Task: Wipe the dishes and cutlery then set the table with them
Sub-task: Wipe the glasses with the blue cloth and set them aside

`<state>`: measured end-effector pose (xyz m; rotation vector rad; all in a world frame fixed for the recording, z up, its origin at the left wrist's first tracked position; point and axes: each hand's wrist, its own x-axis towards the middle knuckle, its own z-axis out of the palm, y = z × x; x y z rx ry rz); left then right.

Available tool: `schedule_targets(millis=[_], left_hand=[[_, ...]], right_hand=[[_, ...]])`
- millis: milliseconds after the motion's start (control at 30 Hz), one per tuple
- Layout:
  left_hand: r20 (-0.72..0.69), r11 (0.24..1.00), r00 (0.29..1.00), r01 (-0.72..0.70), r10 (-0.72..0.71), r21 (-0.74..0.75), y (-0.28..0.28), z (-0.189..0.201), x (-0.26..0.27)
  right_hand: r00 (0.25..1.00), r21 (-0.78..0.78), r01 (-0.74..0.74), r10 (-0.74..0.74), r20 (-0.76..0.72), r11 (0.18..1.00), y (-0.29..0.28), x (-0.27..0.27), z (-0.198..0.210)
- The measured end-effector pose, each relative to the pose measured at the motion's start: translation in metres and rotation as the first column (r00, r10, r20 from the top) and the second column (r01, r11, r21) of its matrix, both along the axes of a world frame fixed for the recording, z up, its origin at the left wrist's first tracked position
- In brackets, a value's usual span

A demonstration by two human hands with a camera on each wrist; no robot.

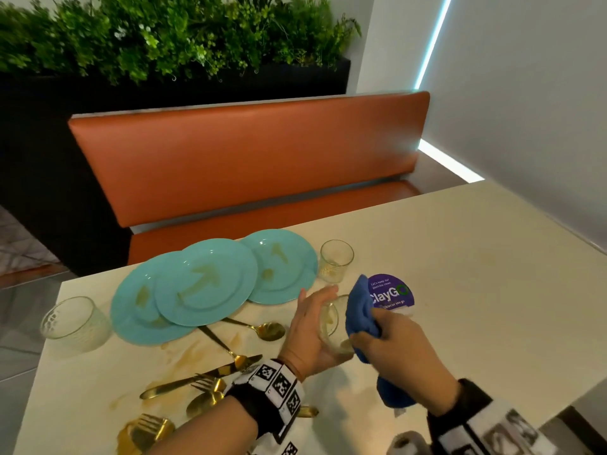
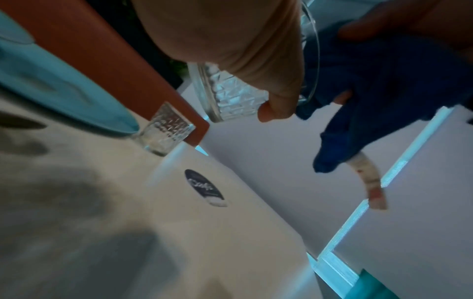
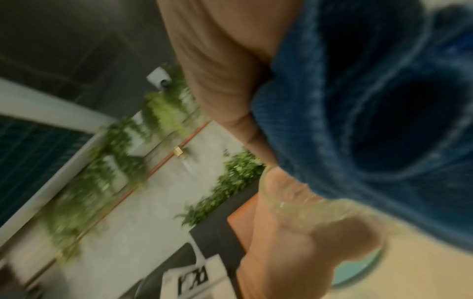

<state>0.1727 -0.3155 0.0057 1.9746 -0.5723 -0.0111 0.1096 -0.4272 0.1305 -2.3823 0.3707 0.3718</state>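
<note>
Stage: early; wiping in hand, table-setting not begun, as judged from the lay of things.

In hand: one glass tumbler (image 1: 330, 320), tipped on its side and lifted off the surface (image 1: 460, 257), near centre. The left hand (image 1: 310, 330) is wrapped round its patterned wall; the left wrist view shows the thumb curled over the glass. The right hand (image 1: 397, 348) clutches a bunched blue cloth (image 1: 361, 310), pressed at the tumbler's open mouth. A yellowish film shows inside the glass, so this piece is judged not yet clean.

Left to wipe:
- Three teal plates (image 1: 205, 282), overlapped in a row at the far left, each carrying brownish smears.
- A second glass (image 1: 335, 261), upright just right of the plates, cloudy at the base.
- A third glass (image 1: 75, 323), upright at the left edge of the surface.
- Gold cutlery (image 1: 210, 379), spoons, forks and a knife in a loose heap at the near left, partly under the left wrist; exact count cannot be told.

Surface: brownish streaks among the cutlery and below the plates.

Other: a round purple sticker (image 1: 391, 292) on the surface, just behind the cloth.

No piece is yet seen wiped and laid at a place.
</note>
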Motion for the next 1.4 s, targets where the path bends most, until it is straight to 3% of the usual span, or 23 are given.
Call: schedule_targets(millis=[67,167,267,367,433,467,500,533,633,700,767,833,867,900,967,1033,1100,1167,1200,1233,1300,1333,1400], left_hand=[[0.054,0.994,0.993,0.103,-0.105,0.043,-0.001,0.017,-0.007],[0.189,0.991,0.976,0.124,-0.112,-0.054,0.018,0.022,-0.018],[0.359,0.992,0.928,0.122,-0.102,-0.033,0.044,0.019,-0.023],[0.469,0.989,0.872,0.146,-0.142,0.028,0.073,0.025,-0.024],[0.469,0.971,0.850,0.198,-0.239,0.136,0.092,0.031,-0.026],[0.449,0.959,0.848,0.223,-0.280,0.176,0.101,0.034,-0.029],[0.443,0.956,0.850,0.221,-0.286,0.194,0.108,0.038,-0.032],[0.456,0.962,0.850,0.197,-0.263,0.187,0.115,0.041,-0.035],[0.598,0.989,0.789,0.090,-0.142,0.115,0.139,0.039,-0.041],[0.674,0.998,0.736,0.025,-0.061,0.062,0.143,0.038,-0.039],[0.662,0.999,0.749,-0.006,-0.025,0.044,0.157,0.041,-0.036],[0.635,0.995,0.770,0.001,-0.063,0.098,0.175,0.047,-0.033],[0.607,0.988,0.786,0.027,-0.117,0.155,0.184,0.049,-0.032],[0.562,0.974,0.807,0.069,-0.183,0.218,0.192,0.051,-0.032],[0.455,0.932,0.839,0.156,-0.300,0.326,0.202,0.054,-0.036],[0.393,0.909,0.852,0.200,-0.346,0.367,0.204,0.051,-0.042],[0.418,0.928,0.859,0.154,-0.295,0.339,0.207,0.049,-0.048],[0.520,0.968,0.837,0.042,-0.169,0.247,0.208,0.043,-0.049],[0.566,0.985,0.820,-0.015,-0.086,0.172,0.207,0.041,-0.050],[0.555,0.996,0.832,-0.056,0.009,0.067,0.207,0.044,-0.052],[0.365,0.986,0.919,-0.112,0.150,-0.124,0.206,0.054,-0.054],[0.299,0.983,0.940,-0.132,0.166,-0.130,0.205,0.058,-0.054],[0.242,0.993,0.963,-0.102,0.115,-0.066,0.208,0.060,-0.052]], right_hand=[[0.993,-0.100,-0.120,0.118,-0.028,0.988,0.023,-0.004,-0.002],[0.988,0.049,-0.145,0.148,-0.055,0.988,0.044,-0.004,-0.004],[0.924,0.069,-0.355,0.361,-0.129,0.932,0.059,-0.010,0.002],[0.953,0.047,-0.302,0.302,0.006,0.952,0.076,-0.027,-0.007],[0.952,0.326,-0.305,0.272,0.144,0.895,0.091,-0.033,-0.009],[0.989,0.596,-0.119,0.148,0.001,0.794,0.102,-0.038,-0.010],[0.984,0.713,-0.152,0.171,0.045,0.685,0.109,-0.041,-0.009],[0.906,0.598,-0.412,0.378,0.190,0.687,0.126,-0.045,0.002],[0.967,0.652,-0.084,0.220,-0.129,0.754,0.137,-0.023,-0.018],[0.987,0.785,-0.024,0.140,-0.080,0.620,0.137,-0.021,-0.014],[0.981,0.902,0.184,-0.022,-0.191,0.390,0.150,-0.018,-0.020],[0.994,0.801,0.022,0.069,-0.079,0.599,0.166,-0.019,-0.018],[0.979,0.616,-0.167,0.204,0.011,0.770,0.170,-0.018,-0.015],[0.910,0.266,-0.407,0.414,0.032,0.874,0.173,-0.016,-0.014],[0.708,-0.316,-0.706,0.655,-0.265,0.634,0.177,-0.018,-0.014],[0.615,-0.454,-0.767,0.723,-0.315,0.454,0.182,-0.022,-0.010],[0.647,-0.311,-0.756,0.730,-0.220,0.576,0.188,-0.027,-0.005],[0.857,0.176,-0.491,0.509,-0.080,0.853,0.191,-0.025,-0.004],[0.941,0.542,-0.228,0.326,-0.091,0.809,0.192,-0.026,-0.003],[0.975,0.804,0.015,0.168,-0.143,0.595,0.194,-0.026,-0.003],[0.974,0.966,0.221,0.013,-0.224,0.133,0.202,-0.029,0.002],[0.972,0.972,0.232,-0.032,-0.231,0.041,0.207,-0.031,0.005],[0.983,0.971,0.178,-0.071,-0.169,0.157,0.219,-0.030,0.008]])
